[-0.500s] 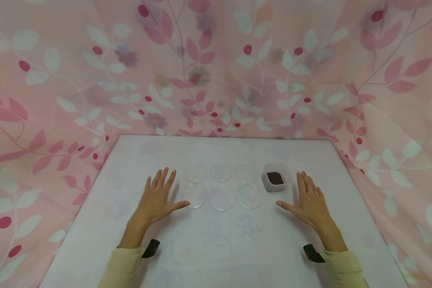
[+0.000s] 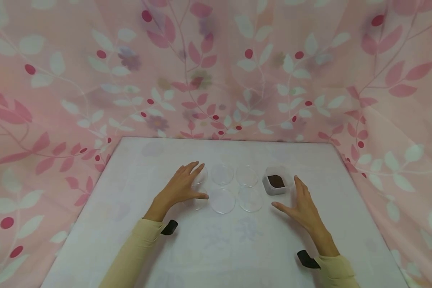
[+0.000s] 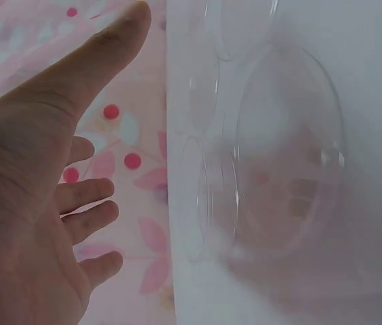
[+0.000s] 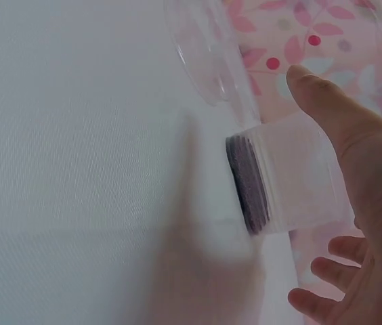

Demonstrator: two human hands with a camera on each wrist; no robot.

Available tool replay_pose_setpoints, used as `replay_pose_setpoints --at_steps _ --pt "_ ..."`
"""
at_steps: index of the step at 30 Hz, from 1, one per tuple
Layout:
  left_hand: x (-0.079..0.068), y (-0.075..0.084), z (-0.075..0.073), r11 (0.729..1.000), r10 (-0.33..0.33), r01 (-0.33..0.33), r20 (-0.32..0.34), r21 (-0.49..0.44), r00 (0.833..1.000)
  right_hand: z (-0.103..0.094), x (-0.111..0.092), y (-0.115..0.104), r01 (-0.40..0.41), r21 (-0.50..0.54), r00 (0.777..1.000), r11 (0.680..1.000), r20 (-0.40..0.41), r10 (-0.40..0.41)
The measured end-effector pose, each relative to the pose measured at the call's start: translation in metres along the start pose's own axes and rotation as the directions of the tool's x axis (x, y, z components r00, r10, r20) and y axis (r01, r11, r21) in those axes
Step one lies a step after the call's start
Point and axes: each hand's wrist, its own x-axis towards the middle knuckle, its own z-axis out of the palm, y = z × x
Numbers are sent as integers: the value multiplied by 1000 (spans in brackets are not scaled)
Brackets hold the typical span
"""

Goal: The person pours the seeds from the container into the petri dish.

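My left hand [image 2: 181,186] hovers above the two leftmost clear round dishes, a near one [image 2: 196,205] and a far one that it partly covers. Its thumb stands apart from loosely bent fingers, and nothing is between them. In the left wrist view, a clear dish [image 3: 286,156] lies on the white surface beyond the thumb. My right hand [image 2: 302,206] is just right of a translucent square tub [image 2: 271,191] with dark brown matter [image 2: 276,181] at its bottom. That hand's thumb and fingers are spread, apart from the tub [image 4: 299,176] in the right wrist view.
Further clear dishes stand in two rows: a middle far one [image 2: 222,174], a middle near one [image 2: 222,201], a right far one [image 2: 247,176] and a right near one [image 2: 250,199]. Pink floral cloth [image 2: 216,80] hangs behind the white table [image 2: 216,256].
My left hand has moved right, from beside the dishes to over the leftmost ones, its fingers bending a little. My right hand has shifted slightly left and nearer me.
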Motion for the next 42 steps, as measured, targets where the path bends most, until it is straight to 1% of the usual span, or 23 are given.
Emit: replay_pose_setpoints --at_steps 4,8,11,14,17,21,23,27,34,38,42 --pt "27 8 4 998 68 -67 47 -10 997 7 4 -5 -10 46 999 999 -33 12" --pt "55 20 9 992 126 -125 111 -13 986 16 10 -9 -26 80 999 996 -44 30" --pt "75 30 15 991 133 -129 174 -32 976 21 12 -11 -35 101 997 994 -71 42" --pt "94 40 25 990 137 -127 217 -62 966 26 14 -10 -47 135 992 990 -107 62" --pt "111 47 34 986 155 -134 236 -102 959 31 16 -8 -76 182 988 980 -118 99" --pt "128 52 44 984 158 -131 260 -118 953 36 19 -8 -94 236 982 967 -137 129" --pt "135 52 49 984 159 -129 271 -126 949 37 21 -9 -96 257 979 962 -149 138" --pt "145 54 56 980 179 -145 283 -136 942 39 24 -10 -97 291 975 952 -165 150" --pt "152 57 64 974 204 -161 322 -157 925 42 26 -8 -102 313 970 944 -180 165" --pt "154 57 66 976 204 -164 325 -147 924 43 27 -7 -102 319 967 942 -189 169" --pt "155 58 68 978 185 -144 308 -151 933 44 28 -7 -115 323 964 939 -191 183"
